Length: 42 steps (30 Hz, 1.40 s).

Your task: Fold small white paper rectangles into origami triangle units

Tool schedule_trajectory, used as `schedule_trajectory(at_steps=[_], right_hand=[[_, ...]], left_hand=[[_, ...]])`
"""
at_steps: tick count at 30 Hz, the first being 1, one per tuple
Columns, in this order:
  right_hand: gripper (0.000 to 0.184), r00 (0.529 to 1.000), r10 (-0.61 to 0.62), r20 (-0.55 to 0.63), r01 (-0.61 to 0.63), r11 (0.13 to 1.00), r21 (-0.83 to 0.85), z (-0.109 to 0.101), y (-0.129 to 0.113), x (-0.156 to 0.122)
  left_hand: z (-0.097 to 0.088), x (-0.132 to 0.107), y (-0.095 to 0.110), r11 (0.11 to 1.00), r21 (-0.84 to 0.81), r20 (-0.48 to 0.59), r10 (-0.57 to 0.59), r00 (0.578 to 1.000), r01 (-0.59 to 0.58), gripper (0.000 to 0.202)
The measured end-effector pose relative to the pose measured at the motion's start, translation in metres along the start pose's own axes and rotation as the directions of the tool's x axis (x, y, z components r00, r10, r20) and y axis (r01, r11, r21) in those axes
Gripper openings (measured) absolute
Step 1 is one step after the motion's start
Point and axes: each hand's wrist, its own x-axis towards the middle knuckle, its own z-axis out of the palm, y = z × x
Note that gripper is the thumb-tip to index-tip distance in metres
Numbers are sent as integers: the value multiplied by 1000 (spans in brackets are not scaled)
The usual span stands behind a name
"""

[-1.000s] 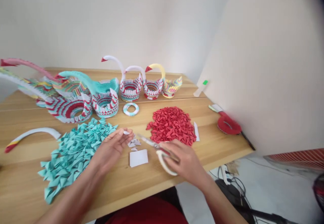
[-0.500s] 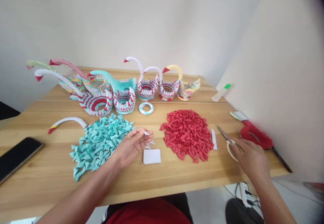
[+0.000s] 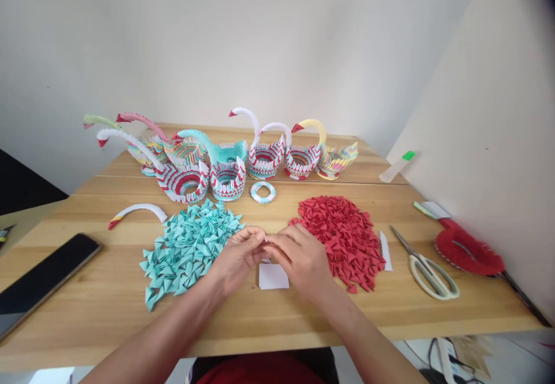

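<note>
At the far left, a dark phone (image 3: 47, 283) is laid flat on the wooden table (image 3: 243, 326), and a loose white curved neck piece (image 3: 141, 206) with a yellow and red tip is set beyond it. Paper swans (image 3: 171, 183) with white, green, pink, teal and yellow necks are stood along the back, from the left to behind the red heap. In front of the left-hand swans, a heap of folded teal paper pieces (image 3: 195, 245) is spread, its right edge beside the left hand (image 3: 243, 254). The thumb and forefinger of that hand are pinched together on a small white paper piece (image 3: 266, 238), which is held above the table between the two hands and mostly hidden by the fingertips. A white and teal ring (image 3: 263, 199) is seen behind the hands, and a small stack of white paper (image 3: 273, 276) is seen just below them. By the right hand (image 3: 301, 257), the white piece is met from the other side with thumb and fingertips drawn close; how its lower fingers are placed cannot be told. Beside and behind it, folded red paper pieces (image 3: 340, 236) are heaped. Farther right, a white strip (image 3: 385, 251) is laid by the heap, then white-handled scissors (image 3: 433, 278) with blades nearly closed, and a hollow red form (image 3: 481, 254) is placed near the wall.
</note>
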Motion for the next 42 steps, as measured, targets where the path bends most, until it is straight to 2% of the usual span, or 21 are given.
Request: schedule_trajectory(at_steps=[6,8,10,11,13,15,16,17,18,22,24,26,28,30,35,38,42], right_hand=[[24,1000,-26,-9,26,999,-42,3,3,2],[24,1000,-22,-1,22,999,-30,1,4,4],[23,1000,-14,11,14,1000,-3,-2,7,6],[22,1000,-12,24,12,1000,11,-4,9,8],[21,998,-19,62,17,999,37,-8,14,12],[20,996,-30,87,22,996,88,-10,19,15],[18,996,-26,80,15,992,127,-10,22,16],[14,998,-12,67,0,985,173,-10,25,17],[13,999,11,53,-22,975,223,-8,28,17],[17,990,126,68,-143,896,421,5,33,16],[12,979,185,88,-204,834,513,12,32,16],[12,969,232,88,-240,784,573,17,29,15],[12,967,248,60,-234,765,600,20,28,15],[12,972,235,26,-203,773,601,20,28,14],[12,983,184,-25,-138,814,565,21,31,9],[10,987,150,-60,-92,824,559,21,31,6],[9,992,99,-81,-38,835,549,18,29,4]], left_hand=[[2,-1,0,999,42,-11,8,1000,-7,25],[0,0,0,990,131,-7,62,998,-60,23],[-1,0,1,941,301,9,159,987,-155,19],[-2,1,2,883,414,33,228,973,-220,16],[-3,0,3,684,633,118,378,918,-363,10],[-3,-1,5,469,758,205,489,848,-454,8],[-3,-1,6,410,783,221,520,825,-468,9],[-2,-1,7,400,789,212,536,817,-466,10],[-2,-2,8,431,779,181,541,821,-456,10],[0,-1,7,634,657,44,507,861,-407,11],[-1,1,6,673,619,33,492,870,-404,12],[-2,2,4,671,623,46,482,875,-402,13],[-3,2,3,626,667,68,488,870,-403,13],[-3,0,3,540,730,110,513,852,-419,13],[0,-4,3,298,816,258,580,773,-496,14],[1,-4,3,229,810,326,590,739,-539,13],[1,-4,3,179,783,404,581,706,-595,12]])
